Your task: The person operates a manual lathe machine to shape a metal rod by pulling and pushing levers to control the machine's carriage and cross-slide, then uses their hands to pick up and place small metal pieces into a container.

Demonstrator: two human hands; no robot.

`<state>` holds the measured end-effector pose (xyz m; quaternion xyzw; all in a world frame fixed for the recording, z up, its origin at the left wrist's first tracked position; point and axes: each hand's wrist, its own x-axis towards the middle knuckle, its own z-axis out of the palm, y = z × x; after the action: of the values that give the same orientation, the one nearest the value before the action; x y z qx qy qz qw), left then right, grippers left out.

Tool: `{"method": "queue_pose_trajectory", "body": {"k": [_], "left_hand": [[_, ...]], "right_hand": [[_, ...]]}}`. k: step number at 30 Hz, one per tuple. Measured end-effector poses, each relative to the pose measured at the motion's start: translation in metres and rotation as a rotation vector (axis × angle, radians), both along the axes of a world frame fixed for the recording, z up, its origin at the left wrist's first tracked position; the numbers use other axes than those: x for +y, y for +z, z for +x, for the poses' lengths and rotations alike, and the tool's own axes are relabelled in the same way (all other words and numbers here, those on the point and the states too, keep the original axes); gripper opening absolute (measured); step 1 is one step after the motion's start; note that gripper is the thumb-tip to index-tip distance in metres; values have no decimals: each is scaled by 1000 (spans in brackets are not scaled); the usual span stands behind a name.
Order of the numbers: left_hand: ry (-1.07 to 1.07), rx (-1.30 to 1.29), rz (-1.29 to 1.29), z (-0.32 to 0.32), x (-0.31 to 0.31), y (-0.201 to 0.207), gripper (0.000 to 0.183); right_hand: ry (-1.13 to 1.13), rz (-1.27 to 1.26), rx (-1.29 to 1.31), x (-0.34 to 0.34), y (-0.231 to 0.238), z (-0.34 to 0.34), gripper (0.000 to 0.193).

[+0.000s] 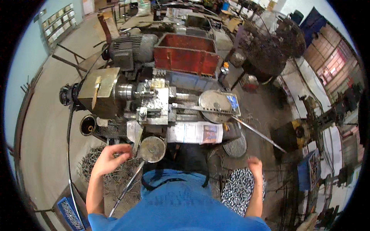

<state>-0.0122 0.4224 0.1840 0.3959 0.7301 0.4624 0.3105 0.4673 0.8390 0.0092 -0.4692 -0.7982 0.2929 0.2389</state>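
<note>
My left hand [110, 160] hovers left of a round metal handwheel [153, 149] on the front of a lathe-like machine [155, 106]. Its fingers bend toward the wheel, with a gap to the thumb and nothing visible between them. A flat metal lever [138, 139] stands upright just beyond the fingertips. Over on the right, my right hand [254, 165] is closed, at the upper edge of a heap of small shiny metal pieces [239, 190]. Whatever its fingers may hold is too small to make out.
Newspaper [195, 132] covers the machine's front ledge. A brush [96, 92] lies on the headstock. Behind are a motor [133, 48] and a red bin [185, 56]; a large fan [269, 42] stands right. Metal shavings [94, 163] lie below left. A rod [260, 134] juts out right.
</note>
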Motion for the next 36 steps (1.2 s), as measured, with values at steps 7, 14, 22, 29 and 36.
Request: {"method": "queue_pose_trajectory", "body": {"k": [7, 14, 22, 29, 36], "left_hand": [[-116, -68, 154, 28, 116, 6, 30], [-32, -2, 213, 31, 119, -16, 36], [110, -94, 348, 17, 115, -26, 34], [207, -136, 383, 3, 108, -17, 35], [360, 437, 97, -76, -4, 0, 27]], "right_hand": [[1018, 104, 427, -103, 157, -246, 50], [1339, 305, 425, -140, 188, -320, 52], [1307, 375, 270, -148, 194, -345, 47], [1364, 381, 274, -152, 213, -386, 39], [1337, 571, 101, -126, 194, -480, 35]]}}
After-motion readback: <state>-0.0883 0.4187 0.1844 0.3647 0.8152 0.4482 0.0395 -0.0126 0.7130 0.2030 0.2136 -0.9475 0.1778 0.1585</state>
